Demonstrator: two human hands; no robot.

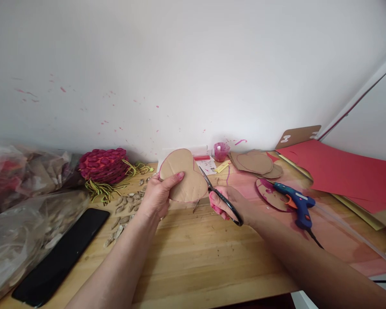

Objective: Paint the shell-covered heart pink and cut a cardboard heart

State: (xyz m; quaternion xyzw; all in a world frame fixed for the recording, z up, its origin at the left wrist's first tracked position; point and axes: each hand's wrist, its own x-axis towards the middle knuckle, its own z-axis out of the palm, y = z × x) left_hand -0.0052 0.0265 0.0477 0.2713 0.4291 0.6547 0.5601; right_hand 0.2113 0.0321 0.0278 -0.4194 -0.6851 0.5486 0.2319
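Observation:
My left hand (161,190) grips a heart-shaped piece of cardboard (183,180) by its left side, thumb on top. A purple line runs along the cardboard's edge. In my right hand (227,201) is a pair of scissors (219,194) with black handles. Its upper blade points up and to the left at the notch on the cardboard's right side. The other blade is mostly hidden under the cardboard. Both hands are above the wooden table (193,257).
Left lie a black phone (61,257), plastic bags (16,244), scattered shells (128,204) and a stack of painted purple pieces (103,165). Right are a blue glue gun (297,199) on a stained round piece, cardboard cutouts (252,162) and red sheets (344,171). A pink-stained cup (221,152) stands behind.

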